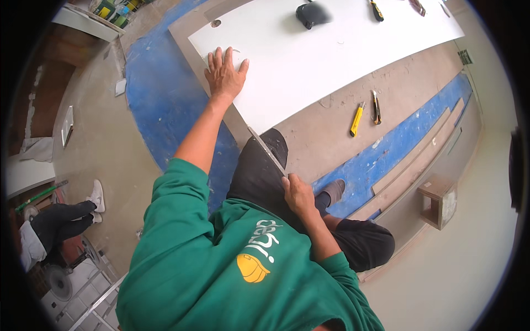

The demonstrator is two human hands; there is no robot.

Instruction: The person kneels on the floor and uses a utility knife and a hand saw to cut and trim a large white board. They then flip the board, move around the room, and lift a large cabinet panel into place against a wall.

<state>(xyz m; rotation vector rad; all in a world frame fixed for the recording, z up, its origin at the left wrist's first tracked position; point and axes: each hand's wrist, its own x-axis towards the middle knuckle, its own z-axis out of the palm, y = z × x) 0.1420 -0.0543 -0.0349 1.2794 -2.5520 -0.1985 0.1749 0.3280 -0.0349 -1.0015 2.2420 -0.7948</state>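
Note:
A white sheet (292,77) lies on a larger brownish board on the floor. My left hand (225,77) rests flat on the sheet's near left corner, fingers spread. In my right hand (299,194) is the near end of a long, narrow flat metal file (269,153). Its far end meets the sheet's edge close to my knee. To the right, a yellow utility knife (356,119) and a black one (376,107) lie on the bare board. A black tape measure (311,15) sits on the sheet, with a yellow-and-black handled tool (376,11) farther right.
Blue sheeting (165,83) covers the floor around the board. Long wooden strips (414,149) lie at the right, near a small box-shaped wooden piece (438,201). Another person's legs (63,220) show at the lower left, beside a ladder (99,300).

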